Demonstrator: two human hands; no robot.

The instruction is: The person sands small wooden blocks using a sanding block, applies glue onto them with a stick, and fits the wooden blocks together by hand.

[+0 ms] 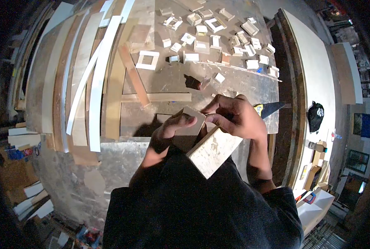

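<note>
Close to my chest, my left hand [174, 125] grips a brownish wooden panel [189, 126], its thumb lying across the face. My right hand [240, 116] is closed, with thumb and index finger pinched at the panel's upper right edge. Whether a small part sits between those fingertips I cannot make out. Below the right hand, a pale wooden board [215, 152] with a rough, flaked face slants down toward my shirt. It seems joined to the panel, but the joint is hidden by my fingers and shadow.
Many small wooden frames and blocks [214, 25] lie scattered across the far worktable [235, 89]. Long wood strips [98, 95] are stacked at left. A dark, yellow-marked tool, perhaps a saw [272, 108], rests beyond my right hand. A pale bench [307, 62] holds a black item [316, 116].
</note>
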